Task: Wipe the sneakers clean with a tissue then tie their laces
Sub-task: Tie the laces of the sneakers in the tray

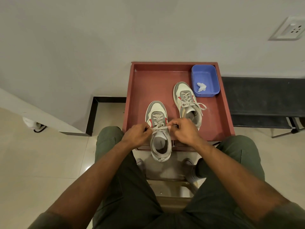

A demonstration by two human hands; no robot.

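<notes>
Two grey, white and red sneakers stand on a red-brown tray table (145,83). The near sneaker (159,142) hangs partly over the table's front edge, toe pointing away from me. My left hand (137,133) pinches one end of its lace (159,128) and my right hand (183,131) pinches the other end, the lace stretched between them across the tongue. The far sneaker (185,101) sits further back and to the right with its lace in a bow. A crumpled white tissue (201,87) lies in a blue plastic tub (205,71) at the table's back right corner.
My knees in dark green trousers flank the table's front edge. A black bench (264,96) stands to the right against the wall. A wall socket (288,29) is at upper right. Pale floor tiles spread to the left, with a black skirting strip (92,113).
</notes>
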